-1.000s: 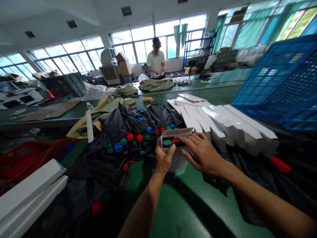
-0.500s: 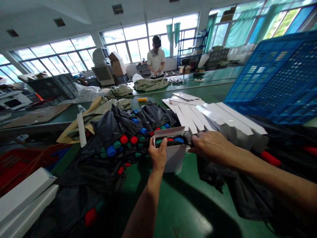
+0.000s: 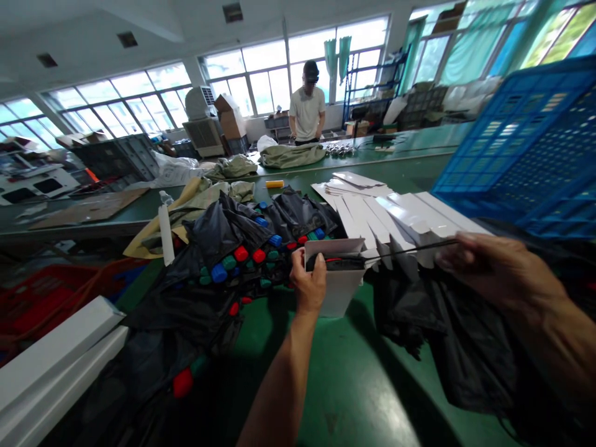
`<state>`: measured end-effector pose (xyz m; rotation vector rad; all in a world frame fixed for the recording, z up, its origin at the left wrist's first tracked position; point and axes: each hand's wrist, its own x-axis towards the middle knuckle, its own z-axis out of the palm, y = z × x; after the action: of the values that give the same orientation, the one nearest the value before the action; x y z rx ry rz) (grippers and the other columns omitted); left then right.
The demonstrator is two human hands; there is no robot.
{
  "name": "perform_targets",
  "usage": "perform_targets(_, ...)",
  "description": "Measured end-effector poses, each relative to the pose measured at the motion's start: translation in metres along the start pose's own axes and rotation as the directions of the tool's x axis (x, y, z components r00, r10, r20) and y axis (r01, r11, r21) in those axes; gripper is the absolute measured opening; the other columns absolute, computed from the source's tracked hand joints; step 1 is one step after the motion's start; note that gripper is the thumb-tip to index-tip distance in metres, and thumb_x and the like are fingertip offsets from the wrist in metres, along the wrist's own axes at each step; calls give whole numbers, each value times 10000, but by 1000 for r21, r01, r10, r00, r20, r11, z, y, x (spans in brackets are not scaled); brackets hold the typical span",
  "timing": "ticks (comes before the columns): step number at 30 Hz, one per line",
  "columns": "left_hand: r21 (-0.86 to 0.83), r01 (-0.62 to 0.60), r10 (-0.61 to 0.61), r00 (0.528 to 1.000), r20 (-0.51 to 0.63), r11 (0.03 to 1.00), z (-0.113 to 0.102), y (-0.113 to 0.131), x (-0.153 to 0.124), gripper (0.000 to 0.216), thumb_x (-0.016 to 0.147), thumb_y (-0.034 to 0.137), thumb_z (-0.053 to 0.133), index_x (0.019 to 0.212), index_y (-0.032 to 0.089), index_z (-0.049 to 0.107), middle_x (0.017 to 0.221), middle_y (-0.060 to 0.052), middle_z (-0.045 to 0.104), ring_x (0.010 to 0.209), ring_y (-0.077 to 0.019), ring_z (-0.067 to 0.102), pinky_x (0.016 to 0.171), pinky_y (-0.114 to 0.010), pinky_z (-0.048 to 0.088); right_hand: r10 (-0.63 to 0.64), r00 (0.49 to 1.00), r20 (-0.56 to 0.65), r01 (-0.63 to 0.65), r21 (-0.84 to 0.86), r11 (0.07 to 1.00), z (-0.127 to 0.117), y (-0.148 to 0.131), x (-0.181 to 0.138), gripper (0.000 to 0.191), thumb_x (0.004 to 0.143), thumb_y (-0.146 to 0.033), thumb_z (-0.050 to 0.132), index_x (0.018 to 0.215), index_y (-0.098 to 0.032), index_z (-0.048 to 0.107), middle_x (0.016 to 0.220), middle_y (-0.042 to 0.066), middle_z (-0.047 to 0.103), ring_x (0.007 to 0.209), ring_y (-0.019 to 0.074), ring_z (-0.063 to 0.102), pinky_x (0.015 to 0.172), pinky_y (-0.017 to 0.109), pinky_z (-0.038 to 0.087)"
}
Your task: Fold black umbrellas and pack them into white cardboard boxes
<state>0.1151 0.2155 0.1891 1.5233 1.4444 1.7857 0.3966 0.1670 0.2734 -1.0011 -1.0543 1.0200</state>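
Note:
My left hand (image 3: pixel 308 282) grips the left side of an open white box (image 3: pixel 339 292) standing on the green table, thumb over its rim. A dark pouch (image 3: pixel 342 264) with a bit of red fills the box mouth, below a raised flap. Out to the right, my right hand (image 3: pixel 505 264) pinches a thin black cord (image 3: pixel 410 251), which runs taut from the box. Left of the box lie black drawstring-like bags (image 3: pixel 218 226) with red, blue and green ends poking out. Beneath my right hand is more black fabric (image 3: pixel 479 347).
Flat white cartons (image 3: pixel 372 217) are stacked behind the box. A blue plastic crate (image 3: pixel 521 149) stands at right, and a red crate (image 3: pixel 69 304) at left. Long white boxes (image 3: pixel 60 366) lie at lower left. Across the table stands a person (image 3: pixel 307 115) near olive cloth (image 3: pixel 293 155).
My right hand has moved away from the box to the right, drawing the black cord out straight. The coloured ends in the box mouth are now mostly covered by black.

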Motion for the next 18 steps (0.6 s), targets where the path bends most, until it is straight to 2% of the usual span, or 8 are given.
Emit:
perform_targets(3,268,-146,169,984,-63,952,-5,13,4,438,844,307,603,1222,126,475,1126,-167,598,1012,-244,599,864,-393,478,-3,999,35,-6,246,969,54,-19,6,175,730,-336,778,631,-227,683,727,41,661,772,199,637,726,398,566)
perform_targets(5,488,-292,344,939,-20,823,-9,22,6,430,851,249,596,1251,137,485,1198,-185,566,1080,-280,557,902,-442,428,34,992,126,-76,347,935,86,-25,11,228,717,-413,786,683,-208,691,870,58,694,881,238,641,771,460,571)
perform_targets(8,523,-637,586,757,289,566,-13,33,10,215,900,160,505,1093,171,599,992,-108,642,912,-231,574,812,-383,394,91,975,205,-170,413,895,116,-23,13,299,721,-483,779,739,-196,700,849,43,681,750,175,617,754,427,576)
perform_targets(10,397,-794,643,607,467,461,-14,38,11,203,927,186,475,1063,167,624,852,-69,639,798,-197,558,762,-356,378,97,970,221,-190,454,871,127,-18,13,316,713,-494,787,758,-192,705,781,13,641,660,120,565,722,361,570)
perform_targets(11,359,-822,634,570,522,443,-13,41,11,230,936,244,482,1101,167,623,834,-62,635,791,-197,551,771,-363,373,96,970,223,-194,475,858,130,-16,13,319,704,-490,797,772,-192,709,753,-1,617,635,103,539,706,331,563)
perform_targets(13,365,-812,579,581,571,455,-11,45,10,313,933,371,505,1167,194,615,857,-60,636,827,-212,544,813,-401,355,98,967,235,-207,499,841,133,-13,12,325,695,-481,808,804,-189,715,720,-16,578,604,81,497,675,288,543)
perform_targets(15,419,-760,513,647,564,497,-6,48,8,271,921,399,528,1104,238,647,881,-53,641,864,-220,536,829,-427,330,104,968,228,-206,493,845,125,-11,13,319,722,-476,788,820,-181,715,691,-22,547,560,63,446,628,255,515)
perform_targets(18,479,-675,460,736,498,562,4,50,4,184,915,378,554,908,239,673,865,-41,646,879,-219,525,851,-439,311,153,979,137,-197,415,888,88,-2,16,272,785,-436,733,759,-169,687,586,-44,457,453,44,317,475,210,412)
